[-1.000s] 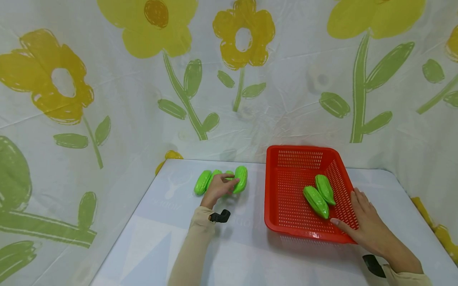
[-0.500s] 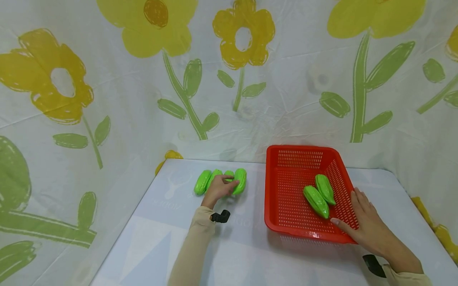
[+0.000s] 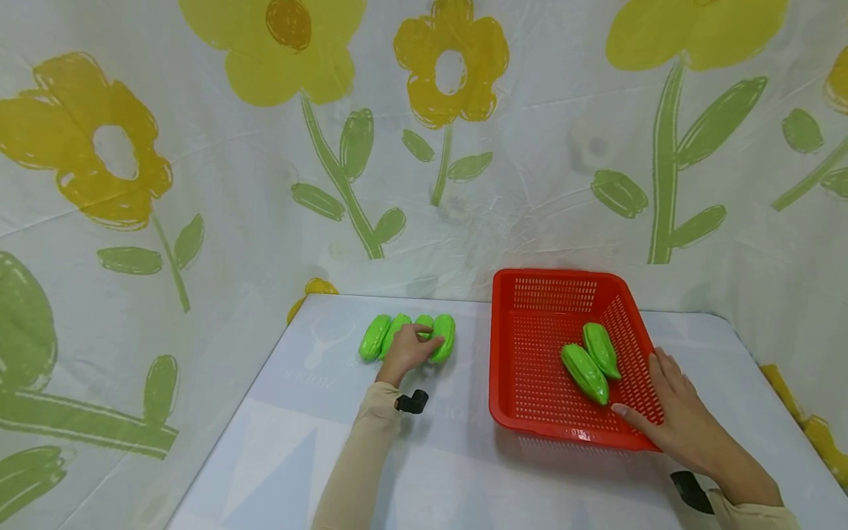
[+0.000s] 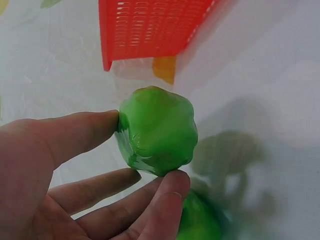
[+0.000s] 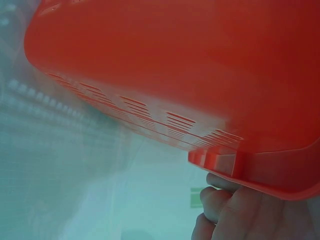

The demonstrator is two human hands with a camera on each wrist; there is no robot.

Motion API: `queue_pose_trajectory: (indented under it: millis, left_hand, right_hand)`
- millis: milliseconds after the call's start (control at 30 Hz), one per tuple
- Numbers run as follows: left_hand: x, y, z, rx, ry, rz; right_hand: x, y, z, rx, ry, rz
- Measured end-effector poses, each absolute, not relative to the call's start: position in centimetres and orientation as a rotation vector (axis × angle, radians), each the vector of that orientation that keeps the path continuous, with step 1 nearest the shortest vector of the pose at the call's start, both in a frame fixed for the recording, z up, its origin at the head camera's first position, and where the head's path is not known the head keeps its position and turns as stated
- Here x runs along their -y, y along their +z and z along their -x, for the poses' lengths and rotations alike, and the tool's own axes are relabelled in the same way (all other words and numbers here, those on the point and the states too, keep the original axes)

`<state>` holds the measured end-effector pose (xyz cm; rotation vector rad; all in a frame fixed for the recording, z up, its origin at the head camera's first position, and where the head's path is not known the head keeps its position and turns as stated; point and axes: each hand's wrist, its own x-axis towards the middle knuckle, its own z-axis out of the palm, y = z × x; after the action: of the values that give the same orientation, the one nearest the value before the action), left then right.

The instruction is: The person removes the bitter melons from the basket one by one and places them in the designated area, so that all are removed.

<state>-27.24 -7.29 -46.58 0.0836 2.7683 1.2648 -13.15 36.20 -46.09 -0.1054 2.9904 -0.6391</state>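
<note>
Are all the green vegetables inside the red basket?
No, two green vegetables lie in the red basket, but the other vegetables are outside it, at the left hand.

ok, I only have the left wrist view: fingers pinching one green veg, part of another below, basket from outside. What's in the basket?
Observer: Two green veg, lying side by side in the basket; the head view shows them.

Operator: Copy. Right hand?

Observer: Head view has the right hand at the basket's near right corner, thumb over the rim.

Operator: And how many veg outside the basket?

Observer: Four in sight, a row of veg by the far edge of the table, counting the one you see pinched; the left hand partly covers the row.
</note>
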Motion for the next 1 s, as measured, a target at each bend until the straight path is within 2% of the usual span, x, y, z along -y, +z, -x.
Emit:
queue_pose_trajectory:
  millis: [1000]
  left_hand:
    - [5.1, -46.8, 26.3, -3.012, 1.024, -0.091]
  right_hand:
    - [-36.1, -46.2, 12.9, -3.006, -0.652, 0.13]
